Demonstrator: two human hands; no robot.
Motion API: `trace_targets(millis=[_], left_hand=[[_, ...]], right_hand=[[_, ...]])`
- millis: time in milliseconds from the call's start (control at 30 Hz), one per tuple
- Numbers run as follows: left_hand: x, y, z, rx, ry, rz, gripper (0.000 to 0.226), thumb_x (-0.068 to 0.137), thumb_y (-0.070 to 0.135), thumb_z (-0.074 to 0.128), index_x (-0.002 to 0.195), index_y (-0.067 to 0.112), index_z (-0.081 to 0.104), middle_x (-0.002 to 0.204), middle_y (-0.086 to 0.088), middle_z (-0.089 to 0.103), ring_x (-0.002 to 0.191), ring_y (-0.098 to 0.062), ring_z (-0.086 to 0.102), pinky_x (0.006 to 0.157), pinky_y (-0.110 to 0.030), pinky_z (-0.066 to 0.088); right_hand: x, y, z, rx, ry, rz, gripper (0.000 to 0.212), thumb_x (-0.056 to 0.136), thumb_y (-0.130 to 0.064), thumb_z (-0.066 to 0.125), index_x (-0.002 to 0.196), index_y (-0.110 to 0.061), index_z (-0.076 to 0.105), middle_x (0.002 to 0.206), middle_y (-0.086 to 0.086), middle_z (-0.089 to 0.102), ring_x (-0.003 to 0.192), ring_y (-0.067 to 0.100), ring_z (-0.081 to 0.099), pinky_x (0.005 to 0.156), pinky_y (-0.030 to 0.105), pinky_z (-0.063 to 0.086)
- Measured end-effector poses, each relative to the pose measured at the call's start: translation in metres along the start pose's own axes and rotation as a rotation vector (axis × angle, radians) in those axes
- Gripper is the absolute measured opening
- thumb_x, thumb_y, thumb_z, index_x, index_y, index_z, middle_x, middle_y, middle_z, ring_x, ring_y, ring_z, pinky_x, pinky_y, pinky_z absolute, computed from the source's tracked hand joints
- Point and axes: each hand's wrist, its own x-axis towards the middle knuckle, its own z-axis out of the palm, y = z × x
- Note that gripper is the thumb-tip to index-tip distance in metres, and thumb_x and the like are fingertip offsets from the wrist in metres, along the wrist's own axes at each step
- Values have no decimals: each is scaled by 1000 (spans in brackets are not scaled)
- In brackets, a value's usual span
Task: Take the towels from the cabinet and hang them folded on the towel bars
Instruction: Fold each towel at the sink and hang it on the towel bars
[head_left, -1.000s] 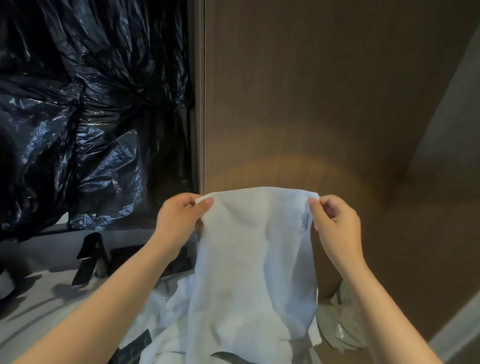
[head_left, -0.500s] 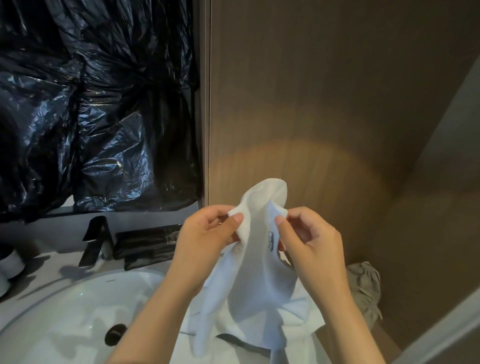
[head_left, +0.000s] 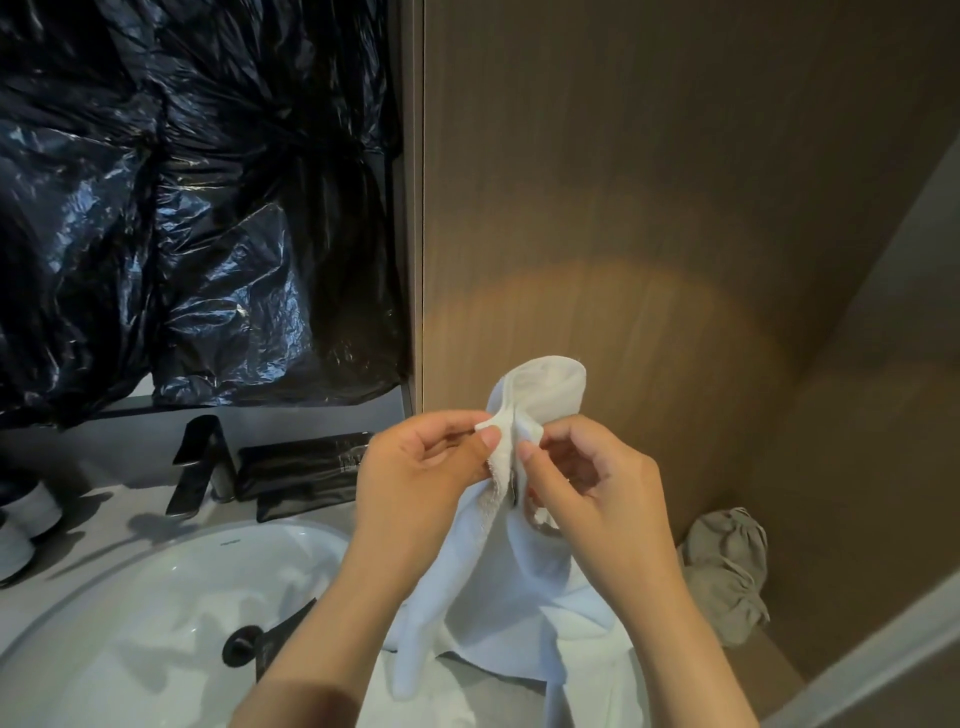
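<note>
- The white terry-cloth towel (head_left: 519, 587) hangs in front of me, over the right rim of the basin. Its two top corners are held together, so the top edge bulges up in a rounded loop above my fingers. The rest drops in soft folds onto more white cloth lying on the counter.
- My left hand (head_left: 421, 483) pinches one corner between thumb and curled forefinger.
- My right hand (head_left: 597, 499) pinches the other corner the same way, just beside the left, with only the cloth between them.
- Below and to the left is the white oval ceramic basin (head_left: 130, 623), with a round black drain (head_left: 241, 644) at its bottom.
- Behind the basin a black angular tap (head_left: 200, 462) stands on the grey counter, and a flat black pouch (head_left: 301, 467) lies just to its right.
- Crumpled glossy black plastic sheeting (head_left: 197, 208) covers the upper left.
- A brown wood-grain wall panel (head_left: 623, 182) rises behind the towel, with a warm patch of light on it.
- A crumpled grey-beige cloth (head_left: 727, 571) sits low at the right, near the panel's foot.
- Rounded white objects (head_left: 31, 509) sit at the far left edge; I cannot tell what they are.
</note>
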Motion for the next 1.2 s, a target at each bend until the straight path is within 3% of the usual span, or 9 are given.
trace_targets(millis=[133, 233, 400, 600, 733, 867, 1200], left_hand=[[-2, 0, 1, -29, -16, 3, 16, 85, 5, 69, 99, 11, 75, 86, -4, 77, 81, -17, 74, 69, -19, 56], [-1, 0, -2, -7, -27, 18, 16, 85, 7, 69, 99, 12, 75, 87, -3, 77, 83, -17, 74, 72, -22, 58], [-5, 0, -5, -21, -64, 24, 16, 85, 8, 68, 98, 13, 76, 88, -3, 77, 83, -19, 74, 71, -21, 57], [-8, 1, -8, -39, -71, 40, 17, 85, 6, 67, 96, 15, 76, 89, -2, 77, 83, -17, 74, 70, -19, 56], [-9, 2, -13, -46, -74, 39, 18, 84, 4, 67, 97, 14, 76, 89, -3, 77, 82, -17, 74, 70, -18, 56], [-10, 3, -16, 9, -47, 59, 18, 84, 6, 68, 95, 17, 77, 87, 0, 77, 81, -15, 74, 70, -18, 56], [-9, 5, -19, 123, 11, 93, 19, 83, 7, 70, 90, 24, 77, 82, 8, 76, 77, -7, 72, 69, -17, 56]], right_hand=[[1, 3, -5, 63, -70, 43, 8, 92, -24, 68, 84, -27, 67, 77, -9, 69, 71, 14, 67, 64, 15, 50], [2, 6, -10, 143, -142, 64, 11, 96, -24, 61, 91, -23, 71, 83, -4, 72, 77, 17, 70, 69, 25, 57], [9, 13, -12, 247, -101, 97, 12, 92, -12, 64, 92, -23, 69, 83, 2, 71, 71, 21, 70, 68, 32, 58], [15, 16, -14, 51, -63, -30, 43, 84, -27, 72, 122, -43, 60, 132, -18, 53, 100, 10, 61, 77, 26, 56], [18, 15, -13, 52, -156, 7, 29, 87, -25, 70, 112, -40, 67, 113, -18, 62, 83, 14, 64, 72, 33, 57], [18, 13, -8, -11, -169, -14, 8, 85, -26, 73, 87, -33, 71, 88, -15, 61, 75, 11, 57, 65, 17, 44], [19, 1, -5, -29, -164, -36, 10, 85, -27, 74, 78, -29, 67, 76, -16, 61, 66, 8, 53, 58, 15, 39]])
